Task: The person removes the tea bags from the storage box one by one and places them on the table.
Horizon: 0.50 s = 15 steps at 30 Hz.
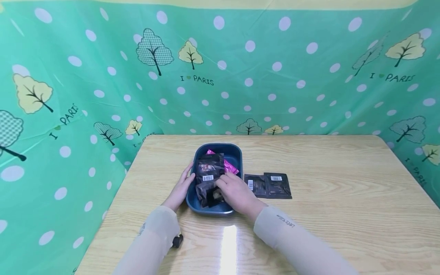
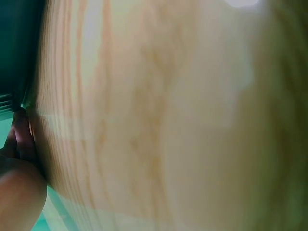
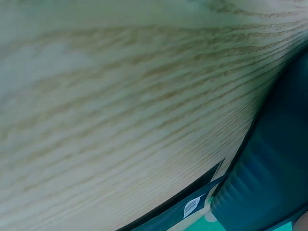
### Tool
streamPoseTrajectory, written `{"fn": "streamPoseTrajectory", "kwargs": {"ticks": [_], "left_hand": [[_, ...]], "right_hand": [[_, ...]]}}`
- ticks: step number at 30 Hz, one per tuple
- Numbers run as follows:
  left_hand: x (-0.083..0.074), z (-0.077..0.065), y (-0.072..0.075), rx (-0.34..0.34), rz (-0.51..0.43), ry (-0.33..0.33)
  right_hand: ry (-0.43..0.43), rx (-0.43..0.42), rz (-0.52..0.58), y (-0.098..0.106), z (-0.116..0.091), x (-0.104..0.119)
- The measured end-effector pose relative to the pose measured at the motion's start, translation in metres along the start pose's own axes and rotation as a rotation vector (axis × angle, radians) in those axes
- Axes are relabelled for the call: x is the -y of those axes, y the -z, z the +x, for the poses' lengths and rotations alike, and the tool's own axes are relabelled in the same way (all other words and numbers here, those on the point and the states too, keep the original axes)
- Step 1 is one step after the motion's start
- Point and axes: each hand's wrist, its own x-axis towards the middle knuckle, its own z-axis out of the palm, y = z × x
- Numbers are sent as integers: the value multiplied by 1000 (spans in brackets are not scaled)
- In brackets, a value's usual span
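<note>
A dark blue bin (image 1: 190, 202) stands on the wooden table, holding several black packets (image 1: 207, 168) and a bright pink packet (image 1: 231, 167). My left hand (image 1: 180, 190) rests against the bin's left side, its fingers along the outer wall. My right hand (image 1: 238, 194) reaches over the right rim and pinches a black packet (image 1: 206, 191) near the front of the bin; its fingertips are partly hidden. In the left wrist view, the fingers (image 2: 23, 137) touch the dark bin wall (image 2: 19, 48). The right wrist view shows mostly table and the bin's ribbed side (image 3: 269, 163).
Two black packets (image 1: 277, 186) with white barcode labels lie side by side, right of the bin. A small black object (image 1: 177, 241) is by the left sleeve. A green dotted curtain (image 1: 261, 68) hangs behind the wooden table (image 1: 337, 198) and along its sides.
</note>
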Motion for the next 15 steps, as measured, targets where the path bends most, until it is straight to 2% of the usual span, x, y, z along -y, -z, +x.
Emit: {"fn": "streamPoseTrajectory", "kwargs": {"ticks": [15], "left_hand": [[-2,-2,-1,-17,23,-19]], "right_hand": [[-88,-134,122,2,-5,-4]]}}
